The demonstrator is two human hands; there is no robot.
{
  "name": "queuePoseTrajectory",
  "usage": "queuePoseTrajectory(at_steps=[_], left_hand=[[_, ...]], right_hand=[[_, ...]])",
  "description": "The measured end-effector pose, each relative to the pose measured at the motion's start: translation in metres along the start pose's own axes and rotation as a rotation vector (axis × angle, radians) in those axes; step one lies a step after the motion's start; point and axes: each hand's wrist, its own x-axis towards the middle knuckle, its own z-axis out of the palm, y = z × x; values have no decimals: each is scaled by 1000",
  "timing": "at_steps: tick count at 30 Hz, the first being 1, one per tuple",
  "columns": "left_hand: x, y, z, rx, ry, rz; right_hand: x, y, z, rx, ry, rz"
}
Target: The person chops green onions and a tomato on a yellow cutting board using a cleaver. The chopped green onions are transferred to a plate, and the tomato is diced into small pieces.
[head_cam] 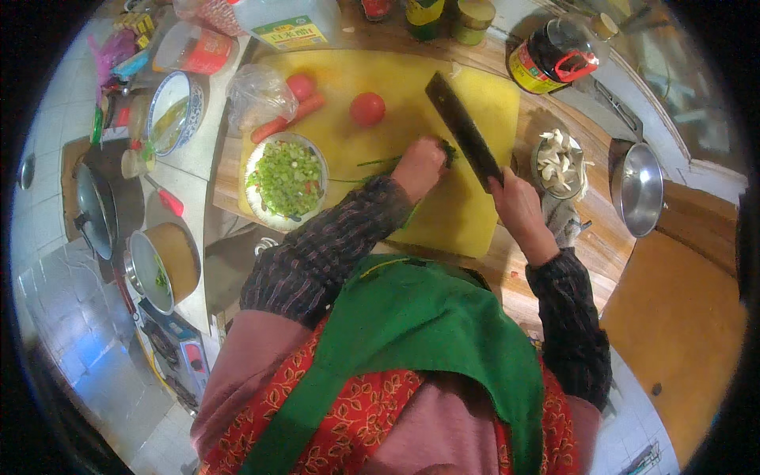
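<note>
My left hand [423, 161] is closed on a bunch of thin green stalks [380, 161] lying on the yellow cutting board [454, 222]. Dark green cut ends show just past its fingers. In my right hand [518, 205] is the handle of a cleaver [463, 127], its dark blade slanting up and left, to the right of the bunch. A tomato [367, 109] rests on the board above my left hand. Another tomato [301, 86] and a carrot [288, 119] lie by a clear plastic bag [261, 95]. At the board's left edge, a plate [321, 172] holds chopped green pieces.
A bowl of torn mushrooms [558, 165] stands right of the board, near a metal bowl [640, 190]. A dark sauce bottle [549, 56] and a large vinegar jug [291, 27] stand behind. At left are a patterned bowl [172, 113], a pot [172, 267] and a lidded pan [96, 211].
</note>
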Motion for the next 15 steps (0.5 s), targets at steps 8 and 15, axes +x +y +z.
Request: queuePoseTrajectory(at_steps=[8, 15], left_hand=[[4, 5, -2, 11, -39, -61], [-4, 4, -10, -175, -15, -69]], right_hand=[[-7, -13, 16, -136, -37, -61], [5, 0, 11, -3, 26, -22]])
